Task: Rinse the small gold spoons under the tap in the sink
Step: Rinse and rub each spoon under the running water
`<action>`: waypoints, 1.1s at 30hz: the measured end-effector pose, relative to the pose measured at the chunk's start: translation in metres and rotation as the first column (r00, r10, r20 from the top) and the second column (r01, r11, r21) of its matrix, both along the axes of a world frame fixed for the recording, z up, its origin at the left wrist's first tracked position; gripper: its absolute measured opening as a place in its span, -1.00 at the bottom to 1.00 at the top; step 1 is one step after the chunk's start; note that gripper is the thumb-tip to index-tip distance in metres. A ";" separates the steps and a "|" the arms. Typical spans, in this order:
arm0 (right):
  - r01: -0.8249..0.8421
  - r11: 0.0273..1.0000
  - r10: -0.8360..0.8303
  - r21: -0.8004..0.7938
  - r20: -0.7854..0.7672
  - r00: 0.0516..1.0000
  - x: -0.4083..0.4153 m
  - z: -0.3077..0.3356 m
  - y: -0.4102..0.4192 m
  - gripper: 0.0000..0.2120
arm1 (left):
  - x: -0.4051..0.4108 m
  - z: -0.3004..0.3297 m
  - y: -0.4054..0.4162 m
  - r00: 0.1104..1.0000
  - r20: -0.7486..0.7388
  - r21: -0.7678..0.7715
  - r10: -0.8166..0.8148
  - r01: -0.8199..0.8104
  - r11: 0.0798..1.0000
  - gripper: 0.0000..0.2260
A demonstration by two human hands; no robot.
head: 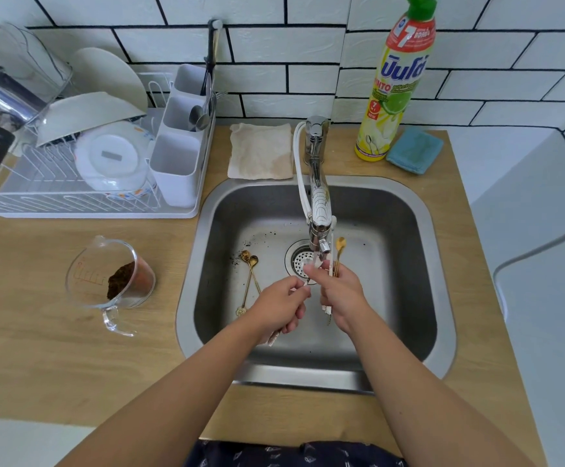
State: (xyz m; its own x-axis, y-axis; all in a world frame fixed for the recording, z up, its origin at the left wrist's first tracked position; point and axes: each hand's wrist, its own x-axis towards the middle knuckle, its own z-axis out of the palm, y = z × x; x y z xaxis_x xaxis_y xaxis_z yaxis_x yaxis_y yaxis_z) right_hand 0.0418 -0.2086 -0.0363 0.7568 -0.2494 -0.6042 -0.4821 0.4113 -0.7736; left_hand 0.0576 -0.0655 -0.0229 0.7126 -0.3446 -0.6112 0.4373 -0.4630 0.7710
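Wooden worktop point(55, 365) is seen around the sink point(422, 230); a dish rack point(72, 203) at upper left, a measuring jug point(109, 281) lower. Under the tap point(319, 214), a white utensil point(303, 284) is pinched by the left hand point(281, 305); a gold spoon point(340, 246) is gripped by the right hand point(341, 294). Two gold spoons point(250, 264) are left on the sink floor.

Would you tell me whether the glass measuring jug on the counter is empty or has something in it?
Not empty. The glass measuring jug stands upright on the counter left of the sink, with a dark brown clump inside against its wall.
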 end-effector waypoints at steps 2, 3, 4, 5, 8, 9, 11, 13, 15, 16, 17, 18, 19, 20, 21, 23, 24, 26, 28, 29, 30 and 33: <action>-0.023 0.997 0.023 -0.074 0.006 1.000 0.005 0.001 0.002 -0.76 | -0.002 0.003 0.000 0.999 -0.048 -0.036 0.014 -0.016 0.999 -0.79; -0.025 0.993 0.025 -0.116 -0.003 1.000 0.007 0.001 0.002 -0.81 | -0.003 0.005 0.001 0.998 -0.055 -0.042 0.017 -0.019 0.999 -0.79; -0.022 0.988 0.020 -0.151 -0.013 1.000 0.010 0.002 0.002 -0.87 | -0.003 0.006 0.001 0.998 -0.057 -0.045 0.016 -0.019 0.999 -0.79; -0.018 0.984 0.015 -0.178 -0.019 1.000 0.013 0.002 0.001 -0.91 | -0.003 0.007 0.002 0.998 -0.055 -0.042 0.013 -0.015 0.999 -0.79; -0.036 0.974 0.030 -0.225 -0.030 0.999 0.016 0.001 0.000 -0.83 | -0.002 0.011 0.003 0.999 -0.050 -0.010 0.002 -0.003 1.000 -0.79; -0.033 0.977 0.029 -0.208 -0.023 0.999 0.014 0.001 0.001 -0.82 | -0.001 0.012 0.002 0.999 -0.053 0.000 0.001 -0.002 1.000 -0.79; -0.048 0.985 0.049 -0.164 0.001 0.999 0.010 -0.001 0.004 -0.85 | 0.000 0.014 0.003 0.998 -0.063 0.009 0.011 -0.010 1.000 -0.79; -0.092 0.983 0.097 -0.158 0.023 0.995 0.005 -0.002 0.005 -0.90 | 0.001 0.015 0.004 0.996 -0.082 0.013 0.020 -0.019 1.000 -0.77; -0.090 0.982 0.092 -0.167 0.005 0.996 0.005 -0.002 0.003 -0.88 | 0.000 0.015 0.006 0.994 -0.105 0.008 0.003 -0.002 1.000 -0.77; -0.069 0.983 0.067 -0.169 -0.020 0.998 0.006 -0.002 0.001 -0.83 | -0.001 0.016 0.006 0.994 -0.111 -0.001 -0.011 0.011 1.000 -0.78; -0.047 0.985 0.041 -0.166 -0.043 0.998 0.008 -0.002 0.000 -0.78 | -0.003 0.016 0.007 0.993 -0.113 -0.010 -0.022 0.021 1.000 -0.78; -0.028 0.988 0.019 -0.154 -0.055 0.998 0.010 -0.002 0.000 -0.74 | -0.003 0.017 0.007 0.993 -0.113 -0.015 -0.029 0.027 1.000 -0.78; -0.006 0.992 -0.001 -0.126 -0.054 0.999 0.011 -0.002 0.001 -0.72 | -0.003 0.018 0.007 0.993 -0.114 -0.019 -0.031 0.029 0.999 -0.78; 0.016 0.997 -0.020 -0.081 -0.045 0.999 0.011 -0.002 0.003 -0.72 | -0.003 0.019 0.007 0.993 -0.118 -0.025 -0.028 0.025 0.999 -0.78; 0.024 0.999 -0.025 -0.032 -0.032 0.999 0.010 -0.003 0.004 -0.74 | -0.002 0.020 0.007 0.992 -0.128 -0.039 -0.017 0.012 0.999 -0.77; -0.030 1.000 0.030 0.005 0.003 1.000 0.007 -0.003 0.006 -0.79 | -0.001 0.021 0.007 0.987 -0.159 -0.084 0.026 -0.040 0.996 -0.78; -0.062 0.998 0.062 -0.014 0.018 0.998 0.006 -0.002 0.006 -0.83 | 0.000 0.022 0.008 0.984 -0.174 -0.104 0.043 -0.062 0.993 -0.78; -0.052 0.993 0.055 -0.103 0.028 0.998 0.007 -0.001 0.005 -0.84 | 0.001 0.023 0.009 0.980 -0.196 -0.133 0.036 -0.062 0.989 -0.79; 0.005 0.968 -0.001 -0.249 0.017 1.000 0.011 0.001 0.005 -0.74 | 0.000 0.024 0.010 0.974 -0.226 -0.164 0.011 -0.049 0.985 -0.80; 0.026 0.949 -0.023 -0.313 0.013 1.000 0.014 0.002 0.005 -0.70 | 0.000 0.024 0.011 0.969 -0.245 -0.170 0.012 -0.055 0.984 -0.79; 0.042 0.937 -0.041 -0.347 0.009 0.999 0.016 0.002 0.005 -0.67 | 0.001 0.024 0.011 0.964 -0.266 -0.168 0.024 -0.070 0.983 -0.77; 0.048 0.962 -0.055 -0.267 -0.019 0.998 0.015 0.005 0.001 -0.66 | 0.002 0.021 0.010 0.964 -0.254 -0.123 0.073 -0.107 0.987 -0.66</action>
